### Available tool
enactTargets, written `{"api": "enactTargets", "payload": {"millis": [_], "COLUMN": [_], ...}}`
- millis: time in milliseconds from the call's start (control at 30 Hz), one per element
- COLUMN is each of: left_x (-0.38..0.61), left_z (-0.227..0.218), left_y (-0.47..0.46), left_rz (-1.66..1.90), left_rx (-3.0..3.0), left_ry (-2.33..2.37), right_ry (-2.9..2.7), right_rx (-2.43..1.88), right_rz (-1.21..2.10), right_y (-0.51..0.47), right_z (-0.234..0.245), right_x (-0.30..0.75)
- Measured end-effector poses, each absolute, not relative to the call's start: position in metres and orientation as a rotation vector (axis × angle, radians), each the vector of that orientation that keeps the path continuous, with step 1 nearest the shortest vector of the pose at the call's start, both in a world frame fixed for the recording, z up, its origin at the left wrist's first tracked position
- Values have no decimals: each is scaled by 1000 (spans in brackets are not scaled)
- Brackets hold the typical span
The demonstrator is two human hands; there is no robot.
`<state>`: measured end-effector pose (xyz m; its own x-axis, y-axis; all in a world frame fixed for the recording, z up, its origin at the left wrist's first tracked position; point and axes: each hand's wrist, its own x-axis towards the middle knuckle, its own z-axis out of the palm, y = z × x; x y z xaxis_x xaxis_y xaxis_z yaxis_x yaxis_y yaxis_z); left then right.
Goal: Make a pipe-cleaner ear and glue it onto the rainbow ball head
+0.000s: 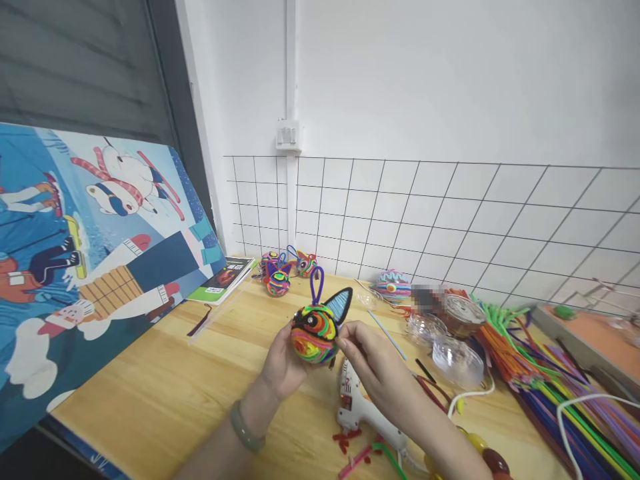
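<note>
My left hand (287,363) is closed around a pipe-cleaner ball ornament (314,337), supporting it from below and the left. The ball is wound in bands of several bright colours and has a round eye. A purple loop (316,285) rises from its top, and a blue ear with a black outline (340,305) stands at its upper right. At the ball's right side, below the ear, my right hand (370,353) has its fingertips pinched together; whatever they hold is too small to make out. Under that hand a white glue gun (373,413) lies on the table.
Finished ornaments (277,280) and a book (223,283) sit at the back left of the wooden table (200,380). Clear plastic shells (457,360), a tape roll (464,313) and bundled pipe cleaners (555,413) lie to the right. A skiing-scene board (125,267) leans at left.
</note>
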<state>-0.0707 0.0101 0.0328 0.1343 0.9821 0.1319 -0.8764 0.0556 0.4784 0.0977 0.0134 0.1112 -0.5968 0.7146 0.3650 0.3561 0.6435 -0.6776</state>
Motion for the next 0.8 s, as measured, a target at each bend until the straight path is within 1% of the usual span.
{"api": "enactTargets", "payload": {"millis": [67,133,300,367,433,467,567,700,800], "left_x": [-74,-78,-87,-88,-87,-85,-79,-71,-66], "left_z": [35,36,38,39,40,40,41,40,39], "left_y": [11,13,17,17,16,15,13,11,11], "left_rz": [1472,1512,1598,1617,1628,1627,1595,1511,1497], "left_rx": [493,479,379,348,343,350,405,489,515], "left_ry": [248,243,289,311,318,316,293,258,272], "right_ry": [-2249,-2274,-2422,-2470,-2464,-2443,-2368,-2354,-2373], "right_rx": [-817,-783,-512,-425,-468,-537,-690,-532,-534], "right_rz": [798,953,1608,1735,1609,1447,817,311,31], "right_y": [11,9,5,3,1,1,3,9,10], "right_z": [115,118,130,133,133,132,123,107,98], "right_x": [100,106,130,134,131,127,111,95,89]}}
